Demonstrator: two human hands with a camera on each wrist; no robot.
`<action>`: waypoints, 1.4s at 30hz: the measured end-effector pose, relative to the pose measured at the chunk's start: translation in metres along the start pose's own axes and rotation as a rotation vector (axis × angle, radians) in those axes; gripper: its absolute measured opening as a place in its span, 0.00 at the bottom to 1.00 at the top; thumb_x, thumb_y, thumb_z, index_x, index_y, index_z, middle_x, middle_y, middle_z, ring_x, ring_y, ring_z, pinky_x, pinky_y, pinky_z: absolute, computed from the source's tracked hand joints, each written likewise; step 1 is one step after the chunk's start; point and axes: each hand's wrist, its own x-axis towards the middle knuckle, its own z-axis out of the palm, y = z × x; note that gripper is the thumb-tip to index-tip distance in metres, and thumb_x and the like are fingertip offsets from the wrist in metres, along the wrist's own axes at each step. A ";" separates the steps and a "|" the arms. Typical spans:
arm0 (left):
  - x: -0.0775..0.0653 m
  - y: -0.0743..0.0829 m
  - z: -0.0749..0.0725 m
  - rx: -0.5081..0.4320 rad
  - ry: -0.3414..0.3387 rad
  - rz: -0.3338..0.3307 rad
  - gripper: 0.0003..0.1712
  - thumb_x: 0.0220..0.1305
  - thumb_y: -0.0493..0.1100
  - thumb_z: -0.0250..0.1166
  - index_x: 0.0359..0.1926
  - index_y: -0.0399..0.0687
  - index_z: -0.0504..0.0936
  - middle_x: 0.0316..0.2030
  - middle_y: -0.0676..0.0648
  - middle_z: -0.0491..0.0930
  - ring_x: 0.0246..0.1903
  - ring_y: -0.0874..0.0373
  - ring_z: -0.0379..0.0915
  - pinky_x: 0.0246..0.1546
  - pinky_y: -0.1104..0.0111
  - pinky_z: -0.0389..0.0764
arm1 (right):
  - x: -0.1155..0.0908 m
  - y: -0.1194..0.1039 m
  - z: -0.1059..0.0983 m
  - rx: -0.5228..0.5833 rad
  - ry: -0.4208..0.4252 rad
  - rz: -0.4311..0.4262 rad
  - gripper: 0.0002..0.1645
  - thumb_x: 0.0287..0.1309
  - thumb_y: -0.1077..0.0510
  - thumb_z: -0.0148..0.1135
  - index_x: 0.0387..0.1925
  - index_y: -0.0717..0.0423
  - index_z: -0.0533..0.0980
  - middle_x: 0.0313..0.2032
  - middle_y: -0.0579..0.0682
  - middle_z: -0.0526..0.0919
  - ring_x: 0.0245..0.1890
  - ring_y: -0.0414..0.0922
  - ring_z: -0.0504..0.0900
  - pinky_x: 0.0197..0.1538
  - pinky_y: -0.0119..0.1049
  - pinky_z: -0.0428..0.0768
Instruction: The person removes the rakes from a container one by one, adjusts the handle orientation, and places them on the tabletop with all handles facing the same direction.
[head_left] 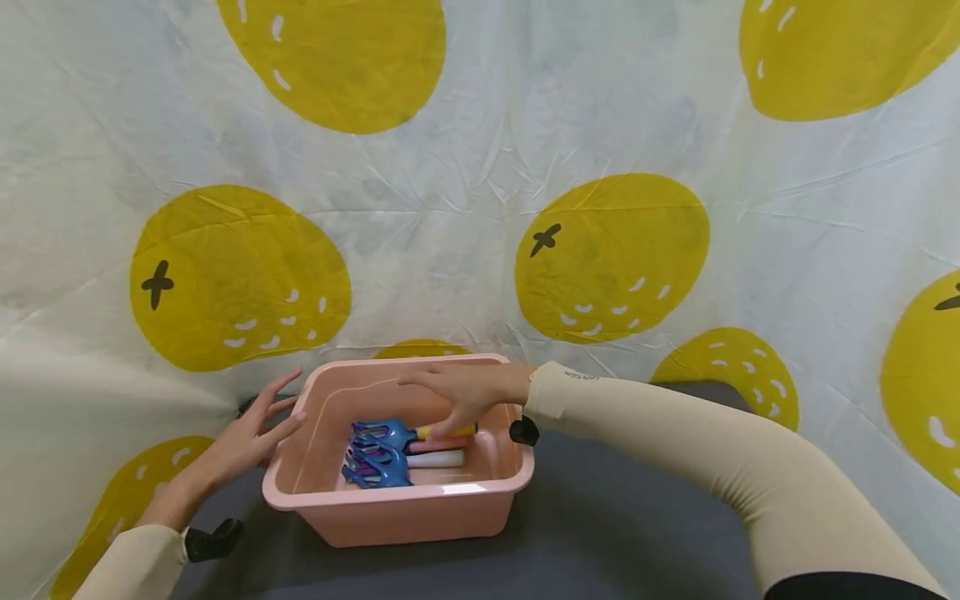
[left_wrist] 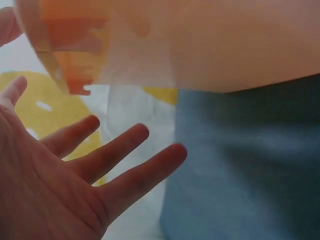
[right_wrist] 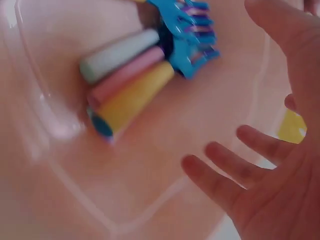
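A pink plastic basin stands on the grey surface. Several small rakes lie together on its floor, their blue pronged heads to the left. Yellow, pink and white handles point right. Beside the basin's left end is my left hand, its fingers spread and the thumb near the rim; contact cannot be told. My right hand reaches over the back right of the basin with fingers extended. In the right wrist view that hand holds nothing and is apart from the handles.
A white cloth printed with yellow fruit hangs close behind the basin and along the left. The grey surface extends in front and to the right. A dark object shows at the back right, partly hidden.
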 end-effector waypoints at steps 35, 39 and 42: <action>-0.007 -0.023 0.046 -0.444 0.027 -0.022 0.38 0.80 0.57 0.47 0.81 0.61 0.42 0.80 0.39 0.31 0.74 0.30 0.43 0.68 0.30 0.53 | 0.042 -0.015 0.083 0.437 -0.352 0.621 0.25 0.68 0.32 0.53 0.40 0.47 0.81 0.39 0.52 0.82 0.38 0.49 0.84 0.49 0.49 0.85; -0.007 -0.023 0.045 -0.450 0.041 -0.018 0.38 0.79 0.56 0.47 0.81 0.61 0.43 0.80 0.38 0.32 0.74 0.30 0.44 0.68 0.30 0.53 | 0.048 -0.010 0.085 0.444 -0.369 0.643 0.35 0.67 0.29 0.51 0.36 0.57 0.84 0.38 0.54 0.84 0.38 0.50 0.85 0.55 0.52 0.83; -0.006 -0.024 0.045 -0.455 0.048 -0.018 0.38 0.79 0.56 0.47 0.81 0.60 0.43 0.80 0.38 0.32 0.74 0.30 0.44 0.69 0.29 0.51 | 0.036 -0.018 0.079 0.509 -0.297 0.628 0.33 0.66 0.31 0.54 0.30 0.57 0.82 0.32 0.54 0.84 0.36 0.52 0.83 0.50 0.50 0.83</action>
